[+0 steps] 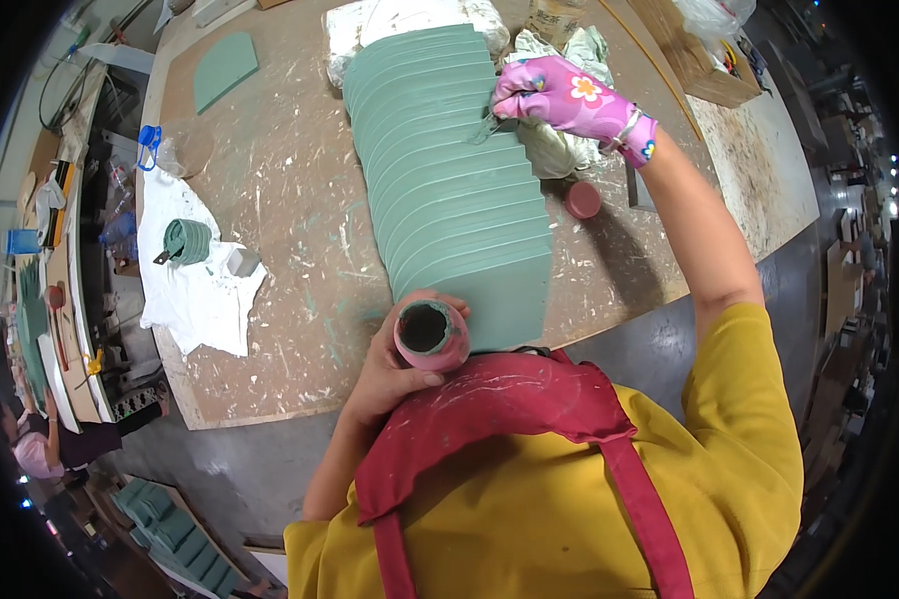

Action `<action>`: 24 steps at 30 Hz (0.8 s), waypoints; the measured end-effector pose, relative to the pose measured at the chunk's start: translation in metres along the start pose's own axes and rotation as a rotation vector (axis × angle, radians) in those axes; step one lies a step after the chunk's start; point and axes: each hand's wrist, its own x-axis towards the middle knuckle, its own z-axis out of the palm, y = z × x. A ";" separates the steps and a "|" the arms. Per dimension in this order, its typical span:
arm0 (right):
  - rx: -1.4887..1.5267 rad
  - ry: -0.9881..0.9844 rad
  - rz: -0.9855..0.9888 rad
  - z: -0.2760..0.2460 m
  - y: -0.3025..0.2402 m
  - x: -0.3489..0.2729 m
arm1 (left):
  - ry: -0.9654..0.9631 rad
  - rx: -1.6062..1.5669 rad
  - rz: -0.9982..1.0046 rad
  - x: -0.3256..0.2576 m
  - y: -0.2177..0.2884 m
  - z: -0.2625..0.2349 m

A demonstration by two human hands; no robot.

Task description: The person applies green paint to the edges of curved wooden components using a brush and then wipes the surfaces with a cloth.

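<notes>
My left hand (pixel 378 371) is wrapped round a pink-red jar (pixel 450 350) with a wide uncapped mouth; green smears mark its rim and its inside looks dark. Beyond it, green panels (pixel 454 170) with curved ends lie overlapped in a long fanned row. My right hand (pixel 569 98), in a pink flowered glove, is closed in a pinch at the right edge of this row. A small dark, wispy bit shows under its fingertips, too unclear to name. On the table to the right of the row lies a round dull-red cap (pixel 582 200).
The worn, paint-spotted table (pixel 300 210) also bears a single green panel (pixel 227 70), a white cloth (pixel 195 290) with a green-stained cup (pixel 187 241) on it, and crumpled rags (pixel 554 150). A cardboard box (pixel 704 65) sits far right. Another person (pixel 45 444) is at the left.
</notes>
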 end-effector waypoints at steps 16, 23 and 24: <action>0.078 0.102 0.086 -0.008 0.013 -0.013 | 0.002 0.001 -0.006 -0.001 -0.001 -0.002; -0.037 0.130 0.121 -0.002 0.005 -0.030 | -0.013 0.007 0.000 -0.001 -0.002 -0.004; -0.068 0.144 0.141 -0.007 0.009 -0.031 | -0.015 0.009 -0.001 -0.001 -0.002 -0.004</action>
